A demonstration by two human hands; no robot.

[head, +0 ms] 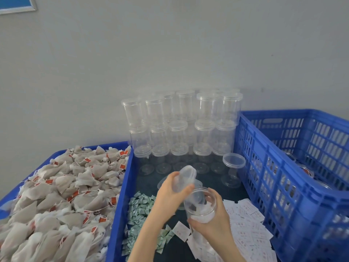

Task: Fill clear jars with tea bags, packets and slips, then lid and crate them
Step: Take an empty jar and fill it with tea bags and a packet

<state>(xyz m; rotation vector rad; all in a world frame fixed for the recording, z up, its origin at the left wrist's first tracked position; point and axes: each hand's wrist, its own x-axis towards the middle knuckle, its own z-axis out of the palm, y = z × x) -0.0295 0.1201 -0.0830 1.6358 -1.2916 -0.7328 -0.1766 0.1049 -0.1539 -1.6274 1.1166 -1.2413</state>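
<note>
Head view: your right hand (211, 218) grips an open clear jar (201, 205), fingers wrapped round its wall, above the slips (247, 224); your left hand (170, 190) pinches its lid (186, 178) tilted just above the mouth, beside the green packets (139, 210)

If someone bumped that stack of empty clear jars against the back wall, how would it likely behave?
The stacked jars look like thin clear plastic with nothing inside, so they are probably very light and would slide easily. Piled three tiers high on narrow lids, they seem apt to topple. Being round, fallen ones would likely roll.
</note>
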